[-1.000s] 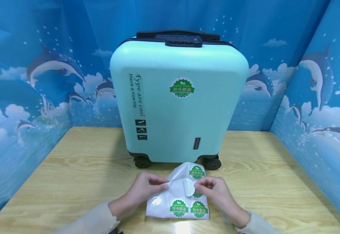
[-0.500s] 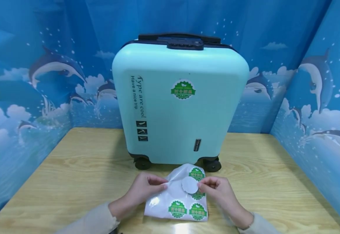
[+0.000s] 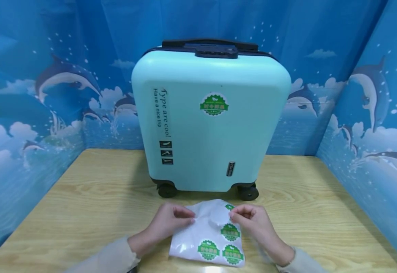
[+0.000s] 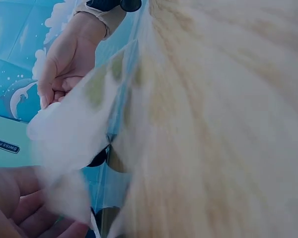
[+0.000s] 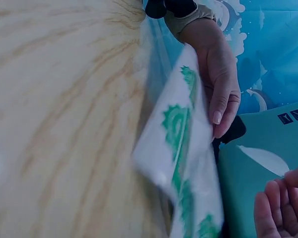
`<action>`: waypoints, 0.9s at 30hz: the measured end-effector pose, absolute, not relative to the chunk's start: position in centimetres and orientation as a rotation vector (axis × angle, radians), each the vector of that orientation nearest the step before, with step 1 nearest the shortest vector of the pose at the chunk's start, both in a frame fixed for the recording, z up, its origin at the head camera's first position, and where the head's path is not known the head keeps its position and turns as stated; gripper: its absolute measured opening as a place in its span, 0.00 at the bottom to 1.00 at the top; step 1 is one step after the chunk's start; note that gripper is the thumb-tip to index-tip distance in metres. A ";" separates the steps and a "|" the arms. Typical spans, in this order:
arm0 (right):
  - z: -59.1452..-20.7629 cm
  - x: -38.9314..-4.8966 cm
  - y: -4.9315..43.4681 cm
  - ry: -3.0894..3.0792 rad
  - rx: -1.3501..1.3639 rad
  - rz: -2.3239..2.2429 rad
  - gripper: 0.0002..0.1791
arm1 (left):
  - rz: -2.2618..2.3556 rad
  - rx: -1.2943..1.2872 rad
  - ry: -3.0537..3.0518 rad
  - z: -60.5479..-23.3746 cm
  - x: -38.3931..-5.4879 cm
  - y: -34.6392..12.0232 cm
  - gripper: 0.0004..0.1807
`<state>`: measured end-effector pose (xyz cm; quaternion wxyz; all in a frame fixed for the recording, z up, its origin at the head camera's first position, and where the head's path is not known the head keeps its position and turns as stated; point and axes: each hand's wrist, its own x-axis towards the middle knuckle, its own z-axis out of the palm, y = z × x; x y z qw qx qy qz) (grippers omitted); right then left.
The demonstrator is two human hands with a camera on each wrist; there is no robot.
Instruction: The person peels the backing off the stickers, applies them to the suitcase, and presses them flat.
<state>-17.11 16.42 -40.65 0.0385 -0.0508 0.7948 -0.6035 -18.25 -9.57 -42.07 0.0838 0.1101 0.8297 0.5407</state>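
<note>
My left hand [image 3: 166, 225] pinches the upper left side of a white sticker sheet [image 3: 188, 239] between thumb and fingertips. Green scalloped stickers [image 3: 208, 250] run along the sheet's right side and bottom. Between thumb and forefinger, my right hand [image 3: 258, 229] pinches a round sticker [image 3: 220, 217], its white back showing. In the right wrist view this sticker [image 5: 265, 159] is apart from the sheet [image 5: 154, 158], which hangs tilted from the left hand. A turquoise suitcase [image 3: 198, 140] stands upright behind both hands, with one green sticker [image 3: 214, 105] on its upper front.
The suitcase's black wheels [image 3: 248, 192] rest on a light wooden table [image 3: 92, 197], just beyond the sheet. Blue dolphin-print curtains [image 3: 55, 113] enclose the back and both sides. A black handle [image 3: 210, 43] tops the suitcase.
The round sticker was curled, then turned flat with its white back showing, and stays in my right fingers. The sheet's top edge has dropped toward me, away from the sticker.
</note>
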 end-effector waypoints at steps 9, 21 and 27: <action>-40.5 -17.2 16.3 2.451 -0.200 -1.839 0.09 | 1.562 0.340 2.427 -42.0 -18.2 -9.5 0.12; -39.8 -17.4 15.9 2.433 -0.255 -1.926 0.09 | 1.697 0.427 2.399 -40.5 -18.6 -9.1 0.16; -39.0 -17.7 15.3 2.415 -0.186 -1.978 0.08 | 1.720 0.473 2.406 -38.9 -18.8 -9.0 0.17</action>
